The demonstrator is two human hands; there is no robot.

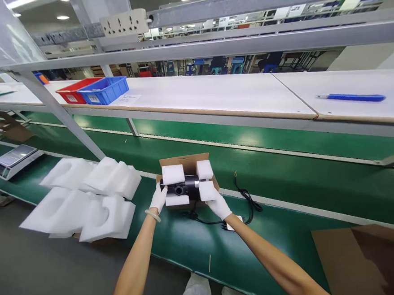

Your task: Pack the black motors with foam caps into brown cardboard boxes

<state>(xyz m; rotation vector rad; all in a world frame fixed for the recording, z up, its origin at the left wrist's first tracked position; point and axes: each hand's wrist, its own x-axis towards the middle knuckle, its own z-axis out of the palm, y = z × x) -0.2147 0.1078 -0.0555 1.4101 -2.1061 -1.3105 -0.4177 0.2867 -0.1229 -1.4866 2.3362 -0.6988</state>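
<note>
A black cylindrical device (pixel 192 190) with a round lens-like part sits among white foam blocks in an open cardboard box (pixel 184 159) on the green bench. My left hand (pixel 158 198), in a white glove, grips the left end of the device beside an upper foam block (pixel 173 174). My right hand (pixel 219 207), also gloved, holds the lower right foam block (pixel 208 191) against the device's right end; some of its fingers are hidden. A black cable (pixel 207 222) trails from the box's front to the right.
Several shaped foam pieces (pixel 98 186) are piled left, with a scale (pixel 17 161) beyond. Another black cable (pixel 249 200) lies right of the box. An open carton (pixel 346 258) stands at lower right. The white shelf (pixel 196 89) holds bins (pixel 103 90) and a blue pen-like tool (pixel 355 97).
</note>
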